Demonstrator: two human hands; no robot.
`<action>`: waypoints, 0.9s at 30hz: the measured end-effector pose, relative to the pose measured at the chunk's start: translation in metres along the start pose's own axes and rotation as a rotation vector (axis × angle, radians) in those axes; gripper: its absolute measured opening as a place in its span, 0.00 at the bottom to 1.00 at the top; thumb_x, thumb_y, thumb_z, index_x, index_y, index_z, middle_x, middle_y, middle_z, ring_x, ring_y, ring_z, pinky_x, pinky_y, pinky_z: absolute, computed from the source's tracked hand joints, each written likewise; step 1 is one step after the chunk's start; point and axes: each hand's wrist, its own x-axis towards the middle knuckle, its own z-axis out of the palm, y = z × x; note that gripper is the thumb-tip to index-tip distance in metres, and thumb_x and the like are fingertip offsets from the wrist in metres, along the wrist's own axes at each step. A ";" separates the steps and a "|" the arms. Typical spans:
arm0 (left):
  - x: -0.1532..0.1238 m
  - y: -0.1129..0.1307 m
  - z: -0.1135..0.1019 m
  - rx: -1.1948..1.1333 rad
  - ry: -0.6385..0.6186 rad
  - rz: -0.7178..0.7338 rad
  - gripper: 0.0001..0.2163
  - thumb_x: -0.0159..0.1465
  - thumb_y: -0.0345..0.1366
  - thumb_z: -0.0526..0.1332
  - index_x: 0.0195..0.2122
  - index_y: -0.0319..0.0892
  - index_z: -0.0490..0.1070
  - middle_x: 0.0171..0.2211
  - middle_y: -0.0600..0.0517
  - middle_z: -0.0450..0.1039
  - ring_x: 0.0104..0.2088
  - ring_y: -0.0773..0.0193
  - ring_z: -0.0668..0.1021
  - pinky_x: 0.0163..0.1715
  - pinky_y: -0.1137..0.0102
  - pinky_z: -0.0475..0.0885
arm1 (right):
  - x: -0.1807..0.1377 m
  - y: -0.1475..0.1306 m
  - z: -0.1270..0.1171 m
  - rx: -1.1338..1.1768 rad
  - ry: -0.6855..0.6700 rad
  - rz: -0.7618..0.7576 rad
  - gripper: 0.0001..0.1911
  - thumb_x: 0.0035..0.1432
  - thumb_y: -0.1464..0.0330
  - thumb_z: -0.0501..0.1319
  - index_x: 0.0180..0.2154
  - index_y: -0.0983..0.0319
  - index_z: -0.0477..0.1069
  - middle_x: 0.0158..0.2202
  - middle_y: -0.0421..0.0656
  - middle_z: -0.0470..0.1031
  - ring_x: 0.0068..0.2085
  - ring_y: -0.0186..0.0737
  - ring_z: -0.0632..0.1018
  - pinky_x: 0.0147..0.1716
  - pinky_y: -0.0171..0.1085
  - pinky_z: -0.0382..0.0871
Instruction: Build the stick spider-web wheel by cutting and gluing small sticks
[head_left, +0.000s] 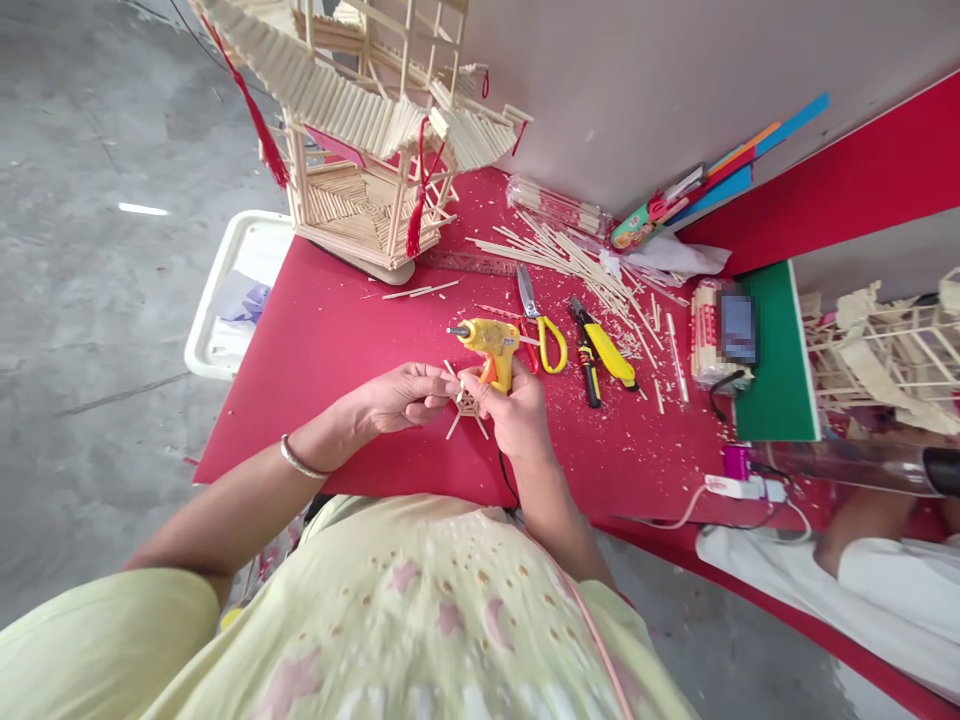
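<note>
My left hand (412, 395) is closed in a pinch, its fingertips on a small pale piece (460, 391) whose kind I cannot make out. Against that same spot rests the thumb of my right hand (516, 412). The right fingers are wrapped round the handle of a yellow hot glue gun (486, 336), whose nozzle points left. Below the fingertips a small web-like frame of thin wooden sticks (469, 408) lies on the red tabletop (360, 330), partly hidden by my hands.
A stick-built pavilion (352, 200) with red tassels stands at the back left. Scissors (553, 343), cutting pliers (587, 370) and a yellow utility knife (611, 355) lie right of the glue gun. Loose sticks (577, 260) and scraps spread behind them. Another person sits at the right.
</note>
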 end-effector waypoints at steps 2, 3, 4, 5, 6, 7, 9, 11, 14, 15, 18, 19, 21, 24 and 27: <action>0.000 0.000 -0.001 0.001 0.000 0.002 0.14 0.51 0.37 0.77 0.27 0.36 0.74 0.17 0.59 0.60 0.12 0.81 0.58 0.11 0.83 0.50 | 0.000 0.000 0.000 0.000 -0.006 0.008 0.21 0.48 0.57 0.75 0.42 0.58 0.76 0.32 0.36 0.79 0.21 0.27 0.67 0.18 0.29 0.62; 0.000 0.000 -0.002 0.005 -0.001 0.002 0.14 0.51 0.37 0.77 0.27 0.35 0.75 0.17 0.59 0.60 0.12 0.81 0.58 0.11 0.83 0.50 | 0.000 0.000 0.000 -0.001 -0.012 0.011 0.22 0.48 0.56 0.75 0.42 0.58 0.76 0.33 0.36 0.80 0.22 0.27 0.68 0.19 0.29 0.62; 0.000 0.000 -0.002 0.009 -0.004 0.002 0.14 0.51 0.37 0.78 0.27 0.35 0.75 0.17 0.59 0.59 0.12 0.81 0.58 0.11 0.83 0.50 | 0.000 0.000 0.000 -0.004 -0.018 0.012 0.21 0.49 0.56 0.75 0.42 0.59 0.76 0.34 0.37 0.80 0.22 0.28 0.69 0.19 0.29 0.63; 0.000 0.000 -0.002 0.012 -0.005 0.002 0.14 0.50 0.38 0.78 0.27 0.35 0.75 0.16 0.59 0.59 0.12 0.81 0.57 0.11 0.82 0.50 | 0.000 0.000 0.000 -0.009 -0.021 0.009 0.21 0.49 0.56 0.75 0.41 0.59 0.76 0.34 0.37 0.80 0.23 0.28 0.70 0.19 0.29 0.63; 0.000 -0.001 -0.003 0.014 -0.003 0.003 0.15 0.50 0.38 0.78 0.27 0.35 0.75 0.16 0.59 0.59 0.12 0.81 0.57 0.11 0.82 0.50 | -0.001 0.000 0.000 -0.015 -0.022 0.003 0.21 0.50 0.56 0.75 0.41 0.59 0.75 0.33 0.36 0.80 0.23 0.28 0.70 0.19 0.29 0.64; 0.000 -0.001 -0.003 0.016 -0.001 0.003 0.15 0.50 0.38 0.78 0.27 0.35 0.75 0.16 0.59 0.59 0.12 0.81 0.57 0.11 0.82 0.50 | 0.000 0.000 0.000 -0.023 -0.021 -0.003 0.20 0.50 0.56 0.75 0.40 0.59 0.75 0.32 0.36 0.79 0.22 0.28 0.69 0.19 0.29 0.63; 0.000 -0.001 -0.002 0.020 0.004 0.009 0.15 0.50 0.38 0.78 0.26 0.35 0.75 0.17 0.59 0.60 0.12 0.81 0.58 0.11 0.82 0.50 | 0.000 0.002 -0.001 -0.038 -0.019 -0.011 0.20 0.50 0.56 0.75 0.40 0.59 0.75 0.30 0.35 0.78 0.21 0.27 0.68 0.18 0.29 0.63; 0.001 -0.002 -0.001 0.038 0.011 0.029 0.15 0.50 0.39 0.79 0.25 0.35 0.75 0.17 0.58 0.61 0.12 0.81 0.58 0.11 0.82 0.50 | 0.001 0.003 -0.002 -0.049 -0.025 -0.009 0.21 0.50 0.55 0.74 0.41 0.58 0.75 0.30 0.34 0.77 0.21 0.28 0.67 0.18 0.29 0.63; 0.002 -0.003 0.000 0.095 0.045 0.086 0.16 0.48 0.40 0.79 0.23 0.35 0.76 0.16 0.57 0.62 0.13 0.80 0.60 0.11 0.81 0.50 | 0.002 0.003 -0.005 -0.093 -0.020 -0.017 0.22 0.50 0.55 0.75 0.42 0.58 0.75 0.31 0.35 0.77 0.23 0.29 0.70 0.21 0.30 0.65; 0.003 -0.004 0.000 0.117 0.061 0.106 0.17 0.48 0.40 0.80 0.23 0.35 0.76 0.16 0.56 0.63 0.13 0.79 0.60 0.11 0.81 0.50 | 0.002 0.002 -0.006 -0.112 -0.016 -0.023 0.22 0.50 0.55 0.75 0.42 0.59 0.75 0.31 0.35 0.77 0.24 0.30 0.71 0.23 0.30 0.67; 0.005 -0.006 -0.001 0.167 0.101 0.157 0.17 0.47 0.42 0.80 0.25 0.34 0.78 0.16 0.55 0.64 0.14 0.78 0.61 0.11 0.80 0.50 | 0.002 0.001 -0.006 -0.154 -0.013 -0.037 0.21 0.50 0.56 0.74 0.41 0.59 0.76 0.32 0.37 0.78 0.27 0.32 0.73 0.27 0.32 0.70; 0.005 -0.007 -0.002 0.179 0.111 0.169 0.17 0.47 0.42 0.80 0.26 0.34 0.79 0.16 0.55 0.65 0.14 0.77 0.61 0.11 0.79 0.50 | 0.002 0.001 -0.006 -0.164 -0.013 -0.039 0.20 0.50 0.56 0.74 0.41 0.59 0.76 0.33 0.37 0.78 0.28 0.33 0.74 0.27 0.32 0.70; 0.006 -0.009 -0.002 0.195 0.126 0.188 0.17 0.47 0.43 0.80 0.27 0.33 0.80 0.16 0.54 0.67 0.14 0.77 0.62 0.11 0.79 0.51 | 0.003 0.001 -0.005 -0.189 -0.007 -0.044 0.20 0.51 0.55 0.73 0.41 0.59 0.76 0.33 0.38 0.78 0.29 0.35 0.75 0.28 0.33 0.71; 0.006 -0.010 -0.002 0.184 0.137 0.199 0.16 0.48 0.41 0.80 0.27 0.33 0.80 0.16 0.54 0.67 0.14 0.77 0.63 0.11 0.79 0.51 | 0.002 0.001 -0.007 -0.235 0.005 -0.065 0.19 0.52 0.55 0.72 0.41 0.59 0.75 0.33 0.39 0.78 0.31 0.37 0.76 0.30 0.34 0.72; 0.004 -0.006 -0.002 0.053 0.130 0.196 0.14 0.50 0.38 0.79 0.29 0.34 0.79 0.16 0.57 0.65 0.12 0.79 0.60 0.12 0.80 0.50 | -0.005 0.000 -0.017 -0.240 0.018 -0.128 0.16 0.54 0.59 0.69 0.43 0.58 0.74 0.32 0.37 0.76 0.30 0.35 0.74 0.30 0.34 0.70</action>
